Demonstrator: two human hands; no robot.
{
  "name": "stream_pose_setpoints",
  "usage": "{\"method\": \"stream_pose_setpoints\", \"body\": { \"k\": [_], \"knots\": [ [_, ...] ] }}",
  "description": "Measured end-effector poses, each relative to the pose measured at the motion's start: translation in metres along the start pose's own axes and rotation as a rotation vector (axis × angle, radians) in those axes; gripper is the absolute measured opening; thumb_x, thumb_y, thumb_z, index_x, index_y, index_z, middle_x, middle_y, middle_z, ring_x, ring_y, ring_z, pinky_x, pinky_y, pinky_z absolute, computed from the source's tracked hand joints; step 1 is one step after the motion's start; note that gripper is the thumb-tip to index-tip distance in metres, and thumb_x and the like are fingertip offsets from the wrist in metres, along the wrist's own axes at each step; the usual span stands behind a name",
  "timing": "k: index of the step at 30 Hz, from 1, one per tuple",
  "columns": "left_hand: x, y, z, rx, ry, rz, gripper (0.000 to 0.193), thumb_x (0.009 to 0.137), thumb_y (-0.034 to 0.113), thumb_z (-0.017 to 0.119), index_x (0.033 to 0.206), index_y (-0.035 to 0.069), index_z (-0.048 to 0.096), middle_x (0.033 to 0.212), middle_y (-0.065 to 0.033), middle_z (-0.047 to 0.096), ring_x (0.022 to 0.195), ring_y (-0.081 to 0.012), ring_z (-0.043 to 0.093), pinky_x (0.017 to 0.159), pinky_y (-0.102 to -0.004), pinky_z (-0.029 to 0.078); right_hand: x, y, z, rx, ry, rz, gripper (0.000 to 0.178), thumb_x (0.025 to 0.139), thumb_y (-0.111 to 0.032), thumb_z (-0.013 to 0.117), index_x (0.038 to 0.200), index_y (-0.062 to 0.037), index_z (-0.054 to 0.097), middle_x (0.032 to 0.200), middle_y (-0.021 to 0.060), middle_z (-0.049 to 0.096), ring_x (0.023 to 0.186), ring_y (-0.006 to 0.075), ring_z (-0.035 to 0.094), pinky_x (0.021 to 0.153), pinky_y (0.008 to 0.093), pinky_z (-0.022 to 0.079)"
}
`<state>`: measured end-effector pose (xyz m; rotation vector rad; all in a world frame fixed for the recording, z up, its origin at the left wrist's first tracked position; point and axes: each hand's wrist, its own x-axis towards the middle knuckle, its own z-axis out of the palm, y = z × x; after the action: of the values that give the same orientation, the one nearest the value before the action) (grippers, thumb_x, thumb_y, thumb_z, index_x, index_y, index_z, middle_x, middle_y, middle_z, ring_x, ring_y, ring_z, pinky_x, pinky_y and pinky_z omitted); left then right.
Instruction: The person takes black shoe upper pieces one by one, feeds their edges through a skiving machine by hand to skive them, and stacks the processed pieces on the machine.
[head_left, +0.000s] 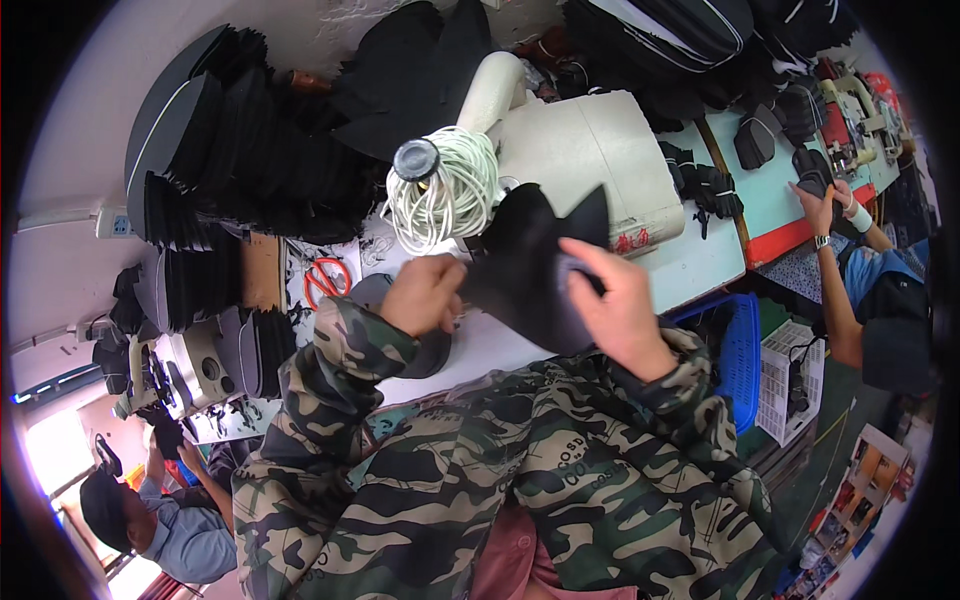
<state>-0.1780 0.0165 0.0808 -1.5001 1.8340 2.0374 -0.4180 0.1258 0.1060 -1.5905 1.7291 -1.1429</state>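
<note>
A black, curved flat piece of sheet material (530, 275), with pointed upper corners, is held up over the white table (490, 352), in front of a cream machine (590, 150). My right hand (622, 310) grips its right side, thumb and forefinger on the edge; the hand is slightly blurred. My left hand (425, 295) has its fingers curled at the left edge of the same piece, and what lies between its fingertips is partly hidden. More black rounded pieces (430, 357) lie on the table beneath my left wrist.
A coil of white cord (440, 195) hangs at the machine. Orange-handled scissors (327, 280) lie to the left. Stacks of black pieces (235, 150) line the back left. A blue basket (742, 350) and a white crate (790, 385) stand at right. Co-workers sit on both sides.
</note>
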Motion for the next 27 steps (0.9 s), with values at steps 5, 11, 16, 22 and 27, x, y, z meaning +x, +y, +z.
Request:
{"method": "stream_pose_setpoints", "body": {
  "k": [5,11,16,22,27],
  "knots": [
    [0.007,0.015,0.007,0.055,0.194,0.025,0.027,0.1,0.017,0.043,0.092,-0.006,0.054,0.061,-0.0114,0.061,0.04,-0.0173,0.058,0.038,-0.028,0.045,0.026,-0.022,0.009,0.02,0.006,0.02,0.029,0.082,-0.003,0.06,0.11,0.0021,0.064,0.092,0.0221,0.068,0.082,0.0348,0.068,0.075,0.037,0.053],
    [0.005,-0.036,-0.028,0.389,0.46,0.386,0.018,0.098,0.016,0.05,0.1,0.0,0.056,0.065,-0.0106,0.063,0.046,-0.0208,0.062,0.041,-0.0328,0.046,0.023,-0.026,-0.062,-0.04,0.108,0.043,0.031,0.085,0.005,0.053,0.114,0.0005,0.065,0.102,0.0182,0.069,0.085,0.0228,0.069,0.077,0.0316,0.052],
    [-0.01,-0.128,-0.063,1.345,0.345,0.173,0.041,0.08,0.022,0.069,0.118,0.013,0.056,0.096,-0.0118,0.064,0.068,-0.0345,0.067,0.058,-0.0458,0.053,0.062,0.0,-0.051,-0.764,-0.114,-0.33,0.018,0.074,-0.002,0.06,0.091,-0.0057,0.065,0.109,0.0078,0.062,0.09,0.0303,0.062,0.075,0.0406,0.054],
    [-0.009,-0.141,-0.058,1.485,0.405,0.266,0.029,0.081,0.015,0.063,0.108,0.011,0.056,0.092,-0.0105,0.059,0.06,-0.0297,0.067,0.048,-0.0414,0.052,0.0,0.007,-0.003,-0.208,-0.255,-0.155,0.025,0.082,-0.012,0.066,0.106,-0.0046,0.067,0.112,0.0135,0.065,0.098,0.0323,0.063,0.084,0.0387,0.052],
    [-0.004,-0.154,-0.054,1.55,0.378,0.313,0.022,0.083,0.013,0.056,0.105,0.008,0.055,0.09,-0.0098,0.059,0.058,-0.0259,0.066,0.048,-0.0401,0.053,-0.017,0.011,0.005,-0.051,-0.458,-0.039,0.025,0.083,-0.012,0.067,0.106,-0.0021,0.065,0.1,0.0161,0.067,0.09,0.0341,0.065,0.08,0.0392,0.052]
  ]
}}
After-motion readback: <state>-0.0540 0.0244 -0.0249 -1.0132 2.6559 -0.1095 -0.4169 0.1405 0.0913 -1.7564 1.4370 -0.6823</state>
